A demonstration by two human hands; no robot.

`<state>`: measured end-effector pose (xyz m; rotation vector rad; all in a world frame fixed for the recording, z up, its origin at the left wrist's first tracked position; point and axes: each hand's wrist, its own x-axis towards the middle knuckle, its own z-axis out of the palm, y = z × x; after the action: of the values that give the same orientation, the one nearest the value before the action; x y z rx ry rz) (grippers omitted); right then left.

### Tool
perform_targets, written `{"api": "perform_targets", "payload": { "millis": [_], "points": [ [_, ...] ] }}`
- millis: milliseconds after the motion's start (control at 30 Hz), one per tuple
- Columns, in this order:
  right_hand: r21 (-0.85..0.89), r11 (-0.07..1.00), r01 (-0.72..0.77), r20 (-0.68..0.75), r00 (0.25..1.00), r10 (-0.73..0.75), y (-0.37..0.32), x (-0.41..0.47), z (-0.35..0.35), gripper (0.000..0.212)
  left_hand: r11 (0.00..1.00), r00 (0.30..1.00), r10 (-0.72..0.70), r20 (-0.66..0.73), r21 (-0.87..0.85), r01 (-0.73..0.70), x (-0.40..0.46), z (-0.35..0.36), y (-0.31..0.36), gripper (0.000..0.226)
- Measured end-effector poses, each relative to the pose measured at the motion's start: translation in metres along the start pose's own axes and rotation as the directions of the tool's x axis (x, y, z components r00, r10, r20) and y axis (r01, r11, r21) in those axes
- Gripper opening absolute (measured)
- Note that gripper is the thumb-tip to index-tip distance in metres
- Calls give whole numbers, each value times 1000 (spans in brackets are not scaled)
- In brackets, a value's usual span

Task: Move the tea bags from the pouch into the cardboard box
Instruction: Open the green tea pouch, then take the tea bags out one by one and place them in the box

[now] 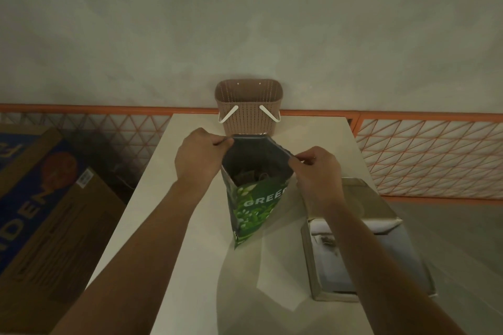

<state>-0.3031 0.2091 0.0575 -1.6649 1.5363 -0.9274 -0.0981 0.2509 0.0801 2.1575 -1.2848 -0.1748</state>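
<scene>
Firmly, left hand (198, 156) and right hand (317, 173) each pinch the pouch (251, 207) rim, spreading it.

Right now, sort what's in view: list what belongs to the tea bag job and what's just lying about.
Belongs to the job:
green foil pouch, pulled open by left hand and right hand
brown tea bags inside it
open white-lined cardboard box

Lying about:
brown perforated plastic basket
large printed cardboard carton beside the white table

Brown basket (249, 106), printed carton (40, 198)
</scene>
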Motion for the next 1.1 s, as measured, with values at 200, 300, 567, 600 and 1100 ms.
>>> {"api": "perform_targets", "payload": {
  "millis": [200,300,567,600,1100],
  "points": [
    [23,1000,-4,41,999,3,11,-7,-4,10,992,995,103,7,-72,-103,-2,0,1,27],
    [152,987,58,98,992,-74,5,-2,4,35,985,988,150,32,-91,-147,-6,4,6,28],
    [-46,977,210,-5,978,-211,-4,10,23,19,988,984,149,98,-43,-146,-17,7,6,30],
    [-46,978,205,-21,978,-206,-3,10,24,18,987,979,157,126,-8,-158,-19,7,4,31],
    [119,967,226,-55,974,-221,6,-3,30,14,742,744,-391,542,-292,603,-43,1,-17,92]
  ]
}}
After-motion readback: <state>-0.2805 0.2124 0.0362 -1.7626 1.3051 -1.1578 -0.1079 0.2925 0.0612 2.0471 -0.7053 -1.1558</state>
